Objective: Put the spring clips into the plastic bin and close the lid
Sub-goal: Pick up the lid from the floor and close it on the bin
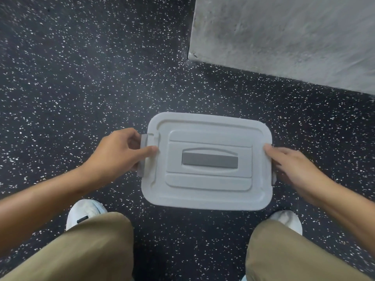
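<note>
A plastic bin stands on the floor between my feet, covered by its white lid [207, 179], which has a grey handle [210, 160] lying flat in the middle. My left hand [117, 153] grips the grey latch [143, 155] on the lid's left edge, thumb on top of the lid. My right hand [292, 167] holds the lid's right edge, covering most of the right latch [274, 179]. The bin's body and inside are hidden under the lid. No spring clips are visible.
The floor [81, 78] is dark with white speckles. A grey concrete block [284, 37] rises at the back right, close behind the bin. My knees in tan trousers and white shoes [85, 213] frame the bin at the bottom.
</note>
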Available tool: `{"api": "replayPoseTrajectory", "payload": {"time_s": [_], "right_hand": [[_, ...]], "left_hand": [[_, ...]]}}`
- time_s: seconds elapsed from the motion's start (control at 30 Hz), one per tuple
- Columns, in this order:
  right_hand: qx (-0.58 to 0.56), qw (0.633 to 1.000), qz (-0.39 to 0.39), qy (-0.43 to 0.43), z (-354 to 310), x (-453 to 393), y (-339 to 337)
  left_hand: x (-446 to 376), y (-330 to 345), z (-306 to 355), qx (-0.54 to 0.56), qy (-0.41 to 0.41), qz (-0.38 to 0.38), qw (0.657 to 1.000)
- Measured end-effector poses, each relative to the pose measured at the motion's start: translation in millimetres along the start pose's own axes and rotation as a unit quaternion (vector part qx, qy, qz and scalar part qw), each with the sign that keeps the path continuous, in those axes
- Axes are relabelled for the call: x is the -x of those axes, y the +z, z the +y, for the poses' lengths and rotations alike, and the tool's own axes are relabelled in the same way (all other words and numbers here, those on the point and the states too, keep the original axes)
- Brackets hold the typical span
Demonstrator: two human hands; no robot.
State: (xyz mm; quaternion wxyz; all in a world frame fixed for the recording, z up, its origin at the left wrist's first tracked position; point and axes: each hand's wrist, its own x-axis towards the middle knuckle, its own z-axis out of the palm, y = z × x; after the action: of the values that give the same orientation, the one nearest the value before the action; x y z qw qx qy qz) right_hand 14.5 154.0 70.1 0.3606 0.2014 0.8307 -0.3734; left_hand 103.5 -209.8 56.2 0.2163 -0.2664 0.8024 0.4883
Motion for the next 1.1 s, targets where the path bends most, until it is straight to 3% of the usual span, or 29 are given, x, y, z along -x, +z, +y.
{"api": "replayPoseTrajectory", "payload": {"time_s": [0.1, 0.27, 0.37, 0.57, 0.73, 0.93, 1.1], "right_hand": [[0.02, 0.998, -0.011, -0.064, 3, 6, 4], [0.148, 0.977, 0.114, -0.107, 4, 10, 13], [0.166, 0.97, 0.143, -0.11, -2, 15, 14], [0.222, 0.964, 0.105, -0.1, -11, 9, 7], [0.219, 0.958, 0.087, -0.162, -36, -19, 8], [0.216, 0.958, 0.045, -0.182, -56, -41, 19], [0.21, 0.959, 0.036, -0.184, -62, -38, 18]], "left_hand": [[1, 2, 4, -0.085, 0.011, 0.043, 0.995], [6, 6, 13, -0.167, 0.04, 0.08, 0.982], [10, 11, 18, -0.193, 0.059, 0.092, 0.975], [-11, -9, 15, -0.264, 0.109, 0.075, 0.955], [-53, -19, 25, -0.251, 0.124, 0.103, 0.955], [-73, -9, 35, -0.253, 0.156, 0.019, 0.955], [-70, -7, 46, -0.254, 0.157, 0.013, 0.954]]}}
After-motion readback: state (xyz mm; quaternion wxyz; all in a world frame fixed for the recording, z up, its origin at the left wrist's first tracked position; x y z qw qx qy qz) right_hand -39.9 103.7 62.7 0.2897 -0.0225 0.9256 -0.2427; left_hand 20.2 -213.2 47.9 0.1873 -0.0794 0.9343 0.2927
